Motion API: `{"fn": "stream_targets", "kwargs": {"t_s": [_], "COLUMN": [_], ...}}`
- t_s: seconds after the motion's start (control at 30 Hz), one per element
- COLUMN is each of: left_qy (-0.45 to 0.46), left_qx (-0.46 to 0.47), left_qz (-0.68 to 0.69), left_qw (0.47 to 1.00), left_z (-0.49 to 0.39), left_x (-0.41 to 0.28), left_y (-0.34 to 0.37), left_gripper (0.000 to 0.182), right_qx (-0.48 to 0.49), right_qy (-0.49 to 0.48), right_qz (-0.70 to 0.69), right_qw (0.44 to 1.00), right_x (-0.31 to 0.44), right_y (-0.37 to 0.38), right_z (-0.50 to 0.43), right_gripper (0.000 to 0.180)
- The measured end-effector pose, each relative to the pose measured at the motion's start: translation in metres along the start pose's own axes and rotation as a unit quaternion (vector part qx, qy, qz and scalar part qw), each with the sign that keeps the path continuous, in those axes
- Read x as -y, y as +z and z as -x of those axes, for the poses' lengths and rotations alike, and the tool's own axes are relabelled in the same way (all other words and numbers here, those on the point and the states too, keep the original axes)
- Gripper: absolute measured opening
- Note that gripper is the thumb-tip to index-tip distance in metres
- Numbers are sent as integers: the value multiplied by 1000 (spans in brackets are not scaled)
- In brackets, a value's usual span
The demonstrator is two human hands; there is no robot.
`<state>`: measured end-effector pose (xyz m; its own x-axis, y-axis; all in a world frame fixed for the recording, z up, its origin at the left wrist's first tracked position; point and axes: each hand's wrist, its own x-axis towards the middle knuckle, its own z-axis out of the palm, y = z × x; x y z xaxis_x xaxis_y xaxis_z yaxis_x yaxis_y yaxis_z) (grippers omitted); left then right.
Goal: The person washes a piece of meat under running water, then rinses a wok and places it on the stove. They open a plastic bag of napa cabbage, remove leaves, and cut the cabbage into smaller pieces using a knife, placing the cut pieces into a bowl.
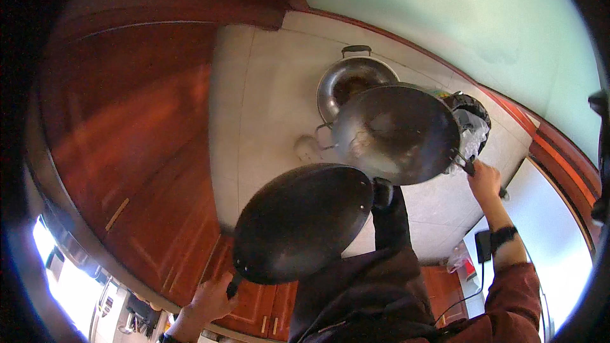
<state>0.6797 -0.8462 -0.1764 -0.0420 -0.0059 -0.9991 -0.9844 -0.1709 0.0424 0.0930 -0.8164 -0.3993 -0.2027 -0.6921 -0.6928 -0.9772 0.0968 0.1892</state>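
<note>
My left hand (212,297) grips the dark handle of a black two-handled wok (305,224), which is tilted in front of my legs. Out to the right, my right hand (484,183) is closed around the handle of a second, greyer metal wok (398,133). This wok overlaps a third one in the picture. That third wok (355,78) is on the tiled floor, its black-gripped loop handle pointing away from me. Its near side is hidden behind the wok in my right hand.
Red-brown wooden cabinets (143,119) line the left side, with a counter edge (78,205) above. A bin with a plastic bag (472,128) stands behind the right-hand wok. A pale green panel (452,14) rises at the far side. A pinkish bag (458,257) lies near a white appliance-like surface (538,214).
</note>
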Motion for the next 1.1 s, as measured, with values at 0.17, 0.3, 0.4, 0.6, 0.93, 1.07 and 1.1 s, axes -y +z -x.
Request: {"fn": "stream_targets", "kwargs": {"t_s": [0.17,0.3,0.4,0.6,0.93,1.07,1.1], "left_qy": [-43,23,-23,99,162,171,202], "left_qx": [-32,-128,-85,-117,-25,-176,-197], "left_qz": [110,164,272,303,317,71,90], "left_qw": [992,978,958,941,934,967,955], "left_z": [-11,-64,-112,-230,-388,-398,-391], "left_x": [23,13,-6,-63,-94,-83,-82], "left_y": [37,56,66,65,34,8,5], "left_gripper": [51,54,56,51,69,73,75], "right_qx": [-2,-9,-28,-22,-17,-24,-7], "right_qy": [141,204,251,273,275,242,229], "right_qz": [-38,-63,-122,-206,-229,-203,-179], "right_qw": [989,977,960,939,934,949,957], "right_x": [-53,-77,-74,-50,-46,-43,-41], "right_y": [-2,8,28,65,76,64,57], "right_z": [97,164,191,197,186,188,189], "right_gripper": [16,15,14,10,13,12,13]}}
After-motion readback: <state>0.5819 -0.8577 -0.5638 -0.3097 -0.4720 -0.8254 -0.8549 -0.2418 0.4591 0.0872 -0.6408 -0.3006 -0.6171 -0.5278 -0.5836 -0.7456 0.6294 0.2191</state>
